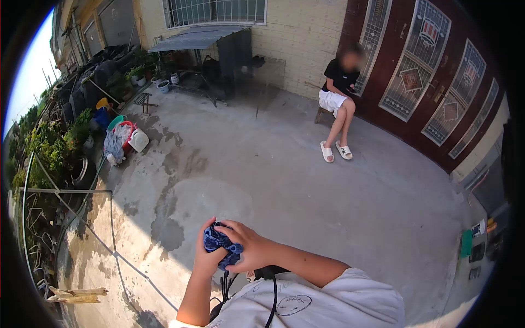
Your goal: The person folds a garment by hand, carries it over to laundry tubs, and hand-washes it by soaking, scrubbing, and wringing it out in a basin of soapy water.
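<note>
A bunched dark blue patterned cloth point(223, 243) is held in front of my body, low in the middle of the view. My left hand point(208, 254) grips it from the left side, with the thumb pressed into the cloth. Wrapped over its right side is my right hand point(247, 245), with fingers across the top and the thumb side hidden in part. The two hands are close together around the cloth. Below them is my white shirt point(333, 300) with black cords hanging from it.
A person point(340, 82) sits on a low stool near the dark red doors point(407, 82). Basins with laundry point(117, 141) stand on the concrete at the left, beside plants. A metal-roofed stand point(199, 38) is at the back wall. Thin metal bars point(112, 224) cross the lower left.
</note>
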`<state>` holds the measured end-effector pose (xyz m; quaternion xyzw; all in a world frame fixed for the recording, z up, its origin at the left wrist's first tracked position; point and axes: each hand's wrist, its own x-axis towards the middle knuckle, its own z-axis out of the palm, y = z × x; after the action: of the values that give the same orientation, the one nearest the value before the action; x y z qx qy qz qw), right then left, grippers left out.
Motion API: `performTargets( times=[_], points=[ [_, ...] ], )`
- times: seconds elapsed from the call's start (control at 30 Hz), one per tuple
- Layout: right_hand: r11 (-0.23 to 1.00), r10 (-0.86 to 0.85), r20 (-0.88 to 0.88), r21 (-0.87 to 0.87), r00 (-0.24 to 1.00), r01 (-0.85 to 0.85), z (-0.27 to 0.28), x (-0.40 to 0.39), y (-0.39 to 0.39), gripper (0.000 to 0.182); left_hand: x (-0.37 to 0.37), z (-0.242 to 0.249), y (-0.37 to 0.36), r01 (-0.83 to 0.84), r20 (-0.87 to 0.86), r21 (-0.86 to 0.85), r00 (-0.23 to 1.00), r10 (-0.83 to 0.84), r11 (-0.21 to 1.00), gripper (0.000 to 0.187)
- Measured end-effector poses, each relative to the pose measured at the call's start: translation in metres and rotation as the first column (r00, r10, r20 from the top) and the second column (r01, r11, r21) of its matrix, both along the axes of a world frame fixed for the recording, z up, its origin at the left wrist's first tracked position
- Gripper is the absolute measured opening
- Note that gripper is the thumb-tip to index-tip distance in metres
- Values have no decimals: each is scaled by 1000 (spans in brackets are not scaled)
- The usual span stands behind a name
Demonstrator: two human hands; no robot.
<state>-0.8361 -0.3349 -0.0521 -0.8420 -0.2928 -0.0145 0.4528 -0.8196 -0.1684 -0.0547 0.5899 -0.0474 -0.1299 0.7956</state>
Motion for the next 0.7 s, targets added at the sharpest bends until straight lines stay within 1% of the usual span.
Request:
performTargets(
  times=[0.1, 0.13, 0.23, 0.27, 0.37, 0.4, 0.5, 0.53, 0.6, 0.7],
  points=[
    [991, -41, 177, -119, 983, 62, -5, 86, 5, 101, 90, -12, 5, -48, -27, -25, 999, 47, 999, 72],
    [989, -22, 198, -138, 980, 50, -7, 116, 9, 106, 121, -18, 6, -67, -50, -96, 997, 62, 993, 61],
    [936, -8, 149, -348, 989, 60, -6, 206, 20, 108, 220, -39, 14, -98, -160, -241, 985, 60, 966, 50],
    [945, -31, 175, -317, 984, 86, -6, 239, 24, 105, 251, -39, 12, -141, -223, -206, 970, 93, 968, 40],
    [979, -24, 3, -203, 1000, 24, -5, 336, 33, 99, 340, -43, 17, -219, -288, -209, 945, 154, 953, 36],
    [981, -8, -35, -196, 999, 1, 4, 363, 37, 97, 367, -44, 25, -195, -265, -216, 955, 135, 957, 33],
    [990, 44, 1, -138, 999, -44, 15, 444, 52, 97, 440, -15, 28, -264, -337, -337, 930, 146, 903, 33],
    [994, 48, 13, -99, 999, -47, 20, 472, 57, 95, 466, -4, 30, -223, -295, -313, 947, 129, 923, 34],
    [993, 18, 77, -116, 997, -9, 10, 528, 72, 92, 514, -13, 46, -210, -308, -345, 946, 101, 915, 34],
    [996, 34, 189, -85, 981, -18, -8, 626, 107, 82, 593, -18, 81, -259, -296, -339, 942, 159, 904, 32]
  ],
)
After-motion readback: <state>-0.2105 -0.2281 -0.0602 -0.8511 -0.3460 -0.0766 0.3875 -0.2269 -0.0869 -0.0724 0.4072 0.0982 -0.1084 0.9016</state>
